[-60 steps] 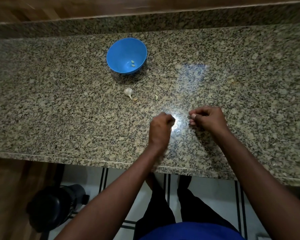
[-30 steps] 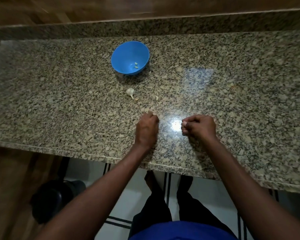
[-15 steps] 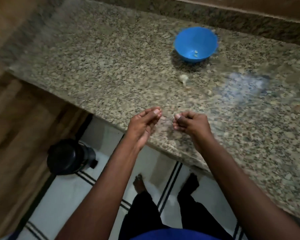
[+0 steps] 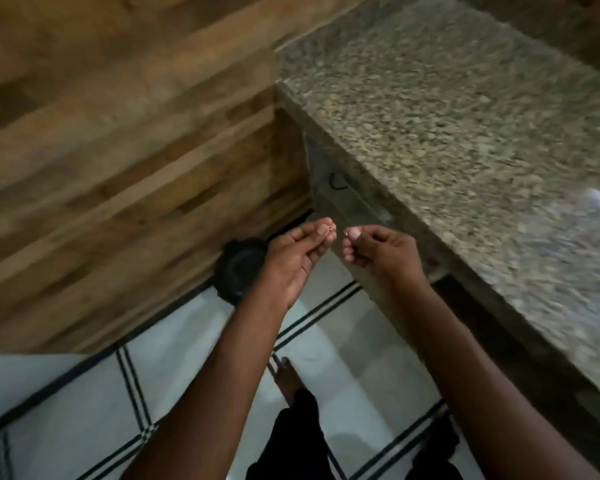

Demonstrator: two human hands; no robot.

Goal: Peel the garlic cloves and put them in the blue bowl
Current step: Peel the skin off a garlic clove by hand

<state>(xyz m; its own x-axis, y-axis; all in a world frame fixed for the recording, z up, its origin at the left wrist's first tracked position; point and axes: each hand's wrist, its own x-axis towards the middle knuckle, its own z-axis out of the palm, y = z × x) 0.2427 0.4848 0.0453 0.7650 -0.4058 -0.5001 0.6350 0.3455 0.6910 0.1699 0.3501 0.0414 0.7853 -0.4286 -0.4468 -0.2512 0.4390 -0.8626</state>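
Note:
Both hands are held off the counter, above the floor. My left hand (image 4: 297, 258) has its fingertips bunched against the thumb and pinches a tiny pale scrap, probably garlic skin (image 4: 332, 228). Just right of it, my right hand (image 4: 381, 252) is curled and pinches a small pale piece, seemingly a garlic clove (image 4: 347, 232), between thumb and forefinger. The two fingertips sit a few centimetres apart. The blue bowl and the garlic head are out of view.
A round black bin (image 4: 238, 271) stands on the white tiled floor (image 4: 174, 362) right under my left hand, against a wooden panel (image 4: 125, 168). The granite counter (image 4: 465, 133) runs along the right, its end edge just above my hands.
The view has swung left and down, so the bowl and garlic head left the frame. Both hands moved off the counter edge and now hover over the black bin, fingertips still close together.

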